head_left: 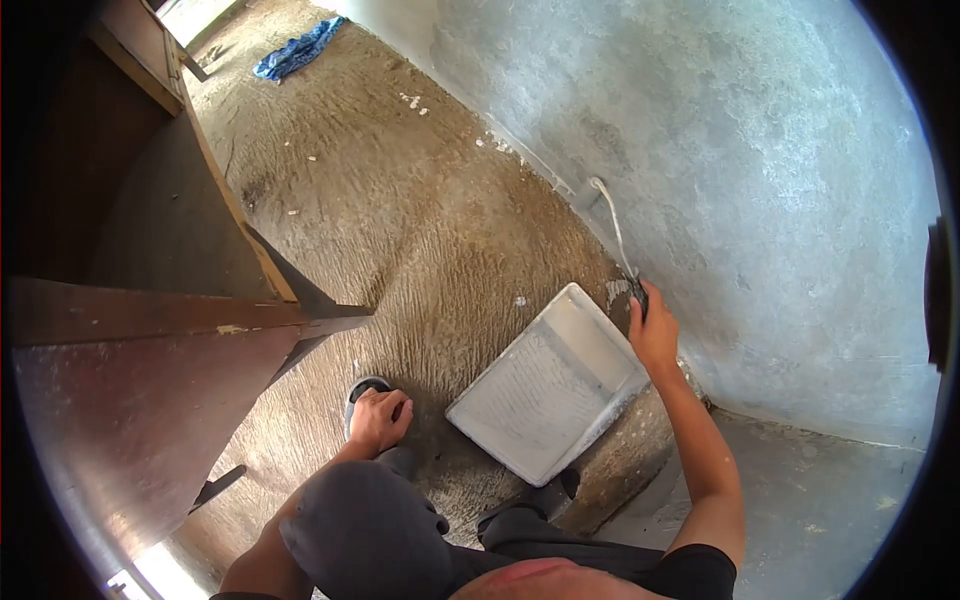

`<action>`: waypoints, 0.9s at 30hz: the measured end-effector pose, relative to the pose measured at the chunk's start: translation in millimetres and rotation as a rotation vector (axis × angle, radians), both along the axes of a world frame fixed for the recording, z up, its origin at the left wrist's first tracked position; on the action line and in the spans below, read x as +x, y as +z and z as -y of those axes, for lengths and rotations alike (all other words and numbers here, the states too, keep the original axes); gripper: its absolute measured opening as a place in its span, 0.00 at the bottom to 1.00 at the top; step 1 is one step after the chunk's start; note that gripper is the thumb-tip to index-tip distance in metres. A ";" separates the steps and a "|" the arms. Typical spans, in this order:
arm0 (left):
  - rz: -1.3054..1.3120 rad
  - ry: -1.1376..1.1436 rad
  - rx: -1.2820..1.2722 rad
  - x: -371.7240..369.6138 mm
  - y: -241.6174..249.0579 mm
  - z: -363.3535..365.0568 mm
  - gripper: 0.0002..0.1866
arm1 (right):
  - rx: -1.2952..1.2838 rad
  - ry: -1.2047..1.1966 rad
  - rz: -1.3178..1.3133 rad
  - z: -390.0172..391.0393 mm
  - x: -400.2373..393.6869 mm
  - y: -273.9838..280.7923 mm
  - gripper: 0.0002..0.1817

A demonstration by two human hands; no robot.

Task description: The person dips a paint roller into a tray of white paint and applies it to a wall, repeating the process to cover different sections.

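In my right hand (653, 330) is the dark handle of a paint roller (617, 225), with my fingers wrapped round it. Its pale wire frame runs up to a roller head (588, 194) at the foot of the grey wall (740, 180). A paint tray (495, 385), smeared with whitish paint, lies on the floor just left of my right forearm. My left hand (380, 418) hangs by my knee, above my shoe (357, 392), its fingers curled in with nothing visible in them.
Dark wooden furniture (160, 320) stands along the left side, its corner jutting towards the middle. A blue cloth (300, 50) lies far off on the rough brown floor (400, 200). White flakes are scattered along the wall's base. Another wall section meets at lower right.
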State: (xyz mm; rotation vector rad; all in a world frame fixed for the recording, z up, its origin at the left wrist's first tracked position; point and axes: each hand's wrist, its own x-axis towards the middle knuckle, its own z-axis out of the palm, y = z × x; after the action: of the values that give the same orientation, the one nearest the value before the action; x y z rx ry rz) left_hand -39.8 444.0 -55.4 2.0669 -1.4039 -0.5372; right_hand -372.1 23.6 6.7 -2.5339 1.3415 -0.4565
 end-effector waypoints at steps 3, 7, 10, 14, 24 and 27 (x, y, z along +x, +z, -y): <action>0.016 -0.016 -0.034 1.5 2.1 0.6 0.06 | -0.003 0.059 0.126 -3.8 -8.8 14.6 0.21; 0.048 -0.011 -0.025 1.3 7.2 0.2 0.06 | 0.083 0.037 0.161 -6.7 30.1 43.9 0.21; 0.061 -0.017 -0.026 4.7 5.2 1.4 0.07 | 0.067 0.033 0.220 4.8 87.2 68.2 0.21; 0.031 -0.008 -0.015 5.9 2.0 0.9 0.07 | -0.005 0.015 0.187 39.1 169.5 72.6 0.21; -0.027 -0.041 -0.015 16.0 -5.9 -4.4 0.06 | -0.209 0.116 0.084 115.1 423.5 94.0 0.17; -0.050 -0.049 0.004 18.4 -3.9 -3.9 0.05 | -0.169 0.087 0.082 117.3 459.3 97.2 0.17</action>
State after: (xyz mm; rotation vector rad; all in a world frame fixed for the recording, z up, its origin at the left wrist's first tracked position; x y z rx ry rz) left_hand -21.4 447.8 -59.4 2.0132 -1.4288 -0.6080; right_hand 87.2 -93.8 103.9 -2.6635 1.2048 -0.6742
